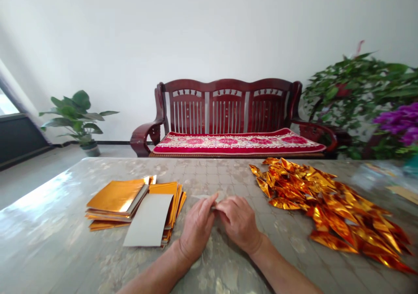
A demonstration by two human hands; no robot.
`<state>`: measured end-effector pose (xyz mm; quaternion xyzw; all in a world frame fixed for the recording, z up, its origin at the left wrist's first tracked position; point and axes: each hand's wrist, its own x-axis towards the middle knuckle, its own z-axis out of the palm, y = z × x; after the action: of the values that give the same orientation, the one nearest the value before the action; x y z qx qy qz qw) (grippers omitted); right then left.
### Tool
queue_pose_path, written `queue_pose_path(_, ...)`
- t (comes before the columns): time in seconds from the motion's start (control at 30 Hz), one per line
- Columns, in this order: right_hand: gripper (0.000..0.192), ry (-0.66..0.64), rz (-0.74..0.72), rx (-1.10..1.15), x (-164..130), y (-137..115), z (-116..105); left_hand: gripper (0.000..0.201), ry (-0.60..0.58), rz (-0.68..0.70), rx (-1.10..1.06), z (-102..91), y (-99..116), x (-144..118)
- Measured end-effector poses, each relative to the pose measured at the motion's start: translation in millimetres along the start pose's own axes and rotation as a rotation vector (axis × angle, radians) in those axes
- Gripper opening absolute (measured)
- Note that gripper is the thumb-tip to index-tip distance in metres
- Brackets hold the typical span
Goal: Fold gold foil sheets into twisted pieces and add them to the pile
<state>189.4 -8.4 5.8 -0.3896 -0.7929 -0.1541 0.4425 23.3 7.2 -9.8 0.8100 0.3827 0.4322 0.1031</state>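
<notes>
1. A person's left hand [195, 228] and right hand [239, 223] meet at the fingertips, low over a grey-green marbled tabletop [65, 242]. Both sets of fingers pinch a pale, flat sheet of paper [205, 197] that lies on the surface just beyond the knuckles.

2. The hands are together rather than apart. The thumbs and forefingers close on the sheet's near edge, though the hands hide most of the grip.

3. Just left of the left hand lies a fanned stack of square gold foil sheets [117, 196]. One sheet rests turned over on it, showing a white-grey backing [150, 220], and its near corner lies beside the left wrist.

4. Right of the right hand, near but not touching it, spreads a loose heap of folded gold foil pieces [326, 202], pointed and crinkled. It runs from beyond the fingers toward the table's near right edge.

5. Beyond the hands, past the far edge of the table, stands a dark red wooden bench with a red floral cushion [228, 115]. A green potted plant [76, 115] is on the floor far to the left, and leafy greenery with purple flowers [365, 94] is at far right.
</notes>
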Motion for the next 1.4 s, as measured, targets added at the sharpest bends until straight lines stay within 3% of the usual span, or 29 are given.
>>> queue_pose_path(0.1,0.012,0.021,0.073,-0.011,-1.2,4.9,0.5,0.023,0.076,-0.068,-0.137,1.1,-4.4,4.2)
queue_pose_path(0.23,0.010,-0.009,0.171,-0.062,-3.1,18.7,-2.9,0.019,0.145,-0.119,-0.263,3.6,-12.3,7.0)
queue_pose_path(0.47,0.010,-0.115,0.236,-0.060,-6.0,27.3,-5.2,0.016,0.093,-0.242,-0.300,11.0,-23.9,7.7)
queue_pose_path(0.63,0.025,-0.202,0.227,0.013,-4.0,21.9,-5.9,0.012,0.097,-0.295,-0.400,16.5,-28.4,6.9)
queue_pose_path(0.73,0.013,-0.217,0.228,-0.016,-3.9,23.9,-4.1,0.014,0.060,-0.290,-0.431,18.6,-28.2,6.6)
queue_pose_path(0.83,0.009,-0.198,0.234,-0.086,-5.2,28.6,-3.1,0.019,0.035,-0.272,-0.341,15.3,-24.6,7.3)
queue_pose_path(1.0,0.011,-0.235,0.187,-0.206,-6.4,29.7,-5.5,0.027,-0.001,-0.118,0.052,-1.4,-13.5,10.3)
queue_pose_path(1.1,0.016,-0.276,0.141,-0.238,-6.3,26.9,-5.4,0.014,-0.112,-0.027,0.218,-7.9,-8.4,11.8)
queue_pose_path(1.17,0.017,-0.301,0.137,-0.242,-6.7,25.8,-4.4,0.017,-0.190,0.004,0.278,-8.8,-6.6,12.6)
queue_pose_path(1.4,0.014,-0.434,0.246,-0.139,-11.9,32.7,-1.0,0.027,-0.240,-0.085,0.302,-2.6,-14.3,14.2)
